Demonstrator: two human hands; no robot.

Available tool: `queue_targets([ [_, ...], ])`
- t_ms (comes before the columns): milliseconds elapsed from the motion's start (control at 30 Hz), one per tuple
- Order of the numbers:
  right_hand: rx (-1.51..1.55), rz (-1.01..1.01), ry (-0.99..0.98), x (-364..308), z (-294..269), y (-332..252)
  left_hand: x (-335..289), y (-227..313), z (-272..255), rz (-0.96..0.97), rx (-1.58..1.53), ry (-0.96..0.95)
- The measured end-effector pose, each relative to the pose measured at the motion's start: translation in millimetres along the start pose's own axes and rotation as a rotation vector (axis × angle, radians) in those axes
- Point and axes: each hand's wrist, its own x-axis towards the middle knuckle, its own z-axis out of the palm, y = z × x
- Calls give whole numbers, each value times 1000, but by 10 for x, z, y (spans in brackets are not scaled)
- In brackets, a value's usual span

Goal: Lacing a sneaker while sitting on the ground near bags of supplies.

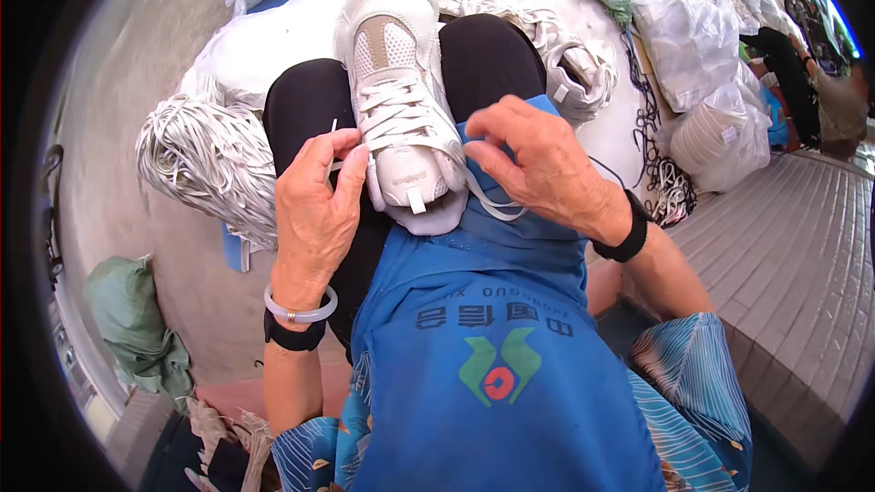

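Observation:
A white-and-beige sneaker [401, 46] rests across my lap between my knees, its toe pointing away and its tongue toward me. White shoelace [401, 109] crisscrosses its front. My left hand [316, 200] is at the shoe's left side, thumb and forefinger closed on a lace end whose tip sticks up above them. My right hand [551, 164] is at the collar's right side with fingers curled and thumb near the forefinger, where the other lace end seems to be held. A slack loop of that lace [497, 210] hangs below it over my blue apron [483, 310].
A thick bundle of white laces [205, 159] lies left of my knee. Beyond my right knee sits another pale sneaker [581, 77], with dark cords [647, 118] beside it. Clear plastic bags [688, 46] stand at the right, near a slatted bench [784, 246]. A green sack [137, 314] is at lower left.

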Motion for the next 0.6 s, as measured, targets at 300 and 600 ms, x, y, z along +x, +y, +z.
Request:
queue_targets([
  [300, 95, 49, -35, 145, 184, 1, 67, 89, -69, -260, -25, -91],
  [600, 102, 37, 59, 138, 213, -17, 133, 173, 2, -267, 19, -87],
])
